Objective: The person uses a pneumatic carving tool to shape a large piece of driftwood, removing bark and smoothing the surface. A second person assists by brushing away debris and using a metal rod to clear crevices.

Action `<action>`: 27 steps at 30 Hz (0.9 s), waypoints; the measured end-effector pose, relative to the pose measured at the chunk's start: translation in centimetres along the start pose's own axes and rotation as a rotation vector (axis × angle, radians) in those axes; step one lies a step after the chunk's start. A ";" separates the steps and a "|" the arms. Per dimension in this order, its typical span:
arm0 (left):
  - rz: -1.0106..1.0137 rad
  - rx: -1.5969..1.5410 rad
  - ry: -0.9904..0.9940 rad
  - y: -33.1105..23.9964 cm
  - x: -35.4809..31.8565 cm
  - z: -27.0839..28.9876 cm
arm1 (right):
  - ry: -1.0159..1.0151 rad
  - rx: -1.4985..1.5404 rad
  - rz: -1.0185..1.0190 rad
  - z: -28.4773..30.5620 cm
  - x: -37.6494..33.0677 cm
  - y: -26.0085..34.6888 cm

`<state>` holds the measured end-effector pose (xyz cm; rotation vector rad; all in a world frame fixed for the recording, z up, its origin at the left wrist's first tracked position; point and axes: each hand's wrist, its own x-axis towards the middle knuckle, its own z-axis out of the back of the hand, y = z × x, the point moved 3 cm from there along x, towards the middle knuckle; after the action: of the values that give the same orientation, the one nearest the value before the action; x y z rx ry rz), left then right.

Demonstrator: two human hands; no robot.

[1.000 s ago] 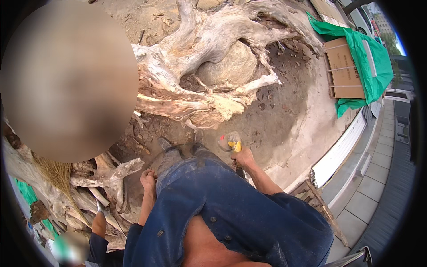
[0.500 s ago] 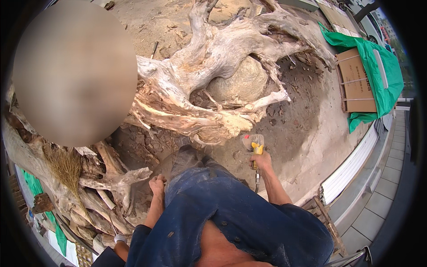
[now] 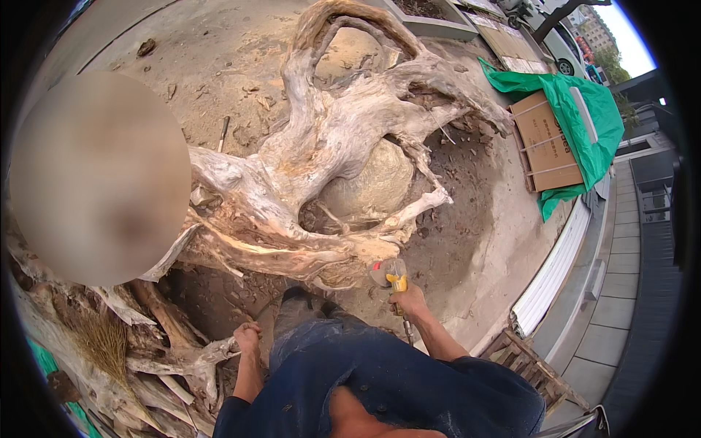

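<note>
Only the head view to go on here. Right hand [image 3: 411, 299], a bit below and right of centre, has its fingers wrapped around a yellow power tool [image 3: 399, 285] with a round guard, and there's a metal fitting trailing off its lower end. The tool's head sits right at the lower edge of the big pale tree root [image 3: 332, 146] filling the middle of the frame; can't tell if it's actually touching the wood. My read: the step in hand is getting the tool lined up with that edge, and the next move calls for a firm right grip and careful control of the angle.

Left hand [image 3: 248, 336] is lower left of centre, next to the branch tip of a second wood pile [image 3: 201, 363]. Its fingers look curled in, but I can't tell if there's anything in them.

Container-wise, there's a strapped cardboard box [image 3: 537, 131] at upper right, partly draped in a green sheet [image 3: 602, 109]. Looks closed to me, so no clue what's inside. The big root isn't a container, but it does frame a boulder [image 3: 380, 182] in its gap.
</note>
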<state>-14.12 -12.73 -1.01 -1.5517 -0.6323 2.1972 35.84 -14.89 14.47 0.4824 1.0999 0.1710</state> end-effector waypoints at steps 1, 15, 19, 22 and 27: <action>-0.014 -0.068 0.025 -0.3 0.8 0.2 | -0.009 -0.042 0.038 -0.4 -0.4 1.4; -0.228 0.437 0.959 -16.5 -6.6 -11.9 | -0.032 0.053 0.254 -4.6 -3.8 9.7; -0.423 0.571 1.510 -15.1 -13.0 -20.5 | 0.082 0.407 0.320 -4.7 -5.1 15.0; -0.520 0.564 1.769 -14.7 -17.1 -24.0 | 0.129 0.646 0.411 -4.0 -6.7 19.5; -0.373 0.662 1.805 -15.1 -18.8 -23.7 | 0.072 0.789 0.537 0.7 -7.5 22.5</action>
<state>15.03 -6.99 15.11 -1.9293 0.3554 0.1115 35.33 2.05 31.10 1.4897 1.0625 0.2198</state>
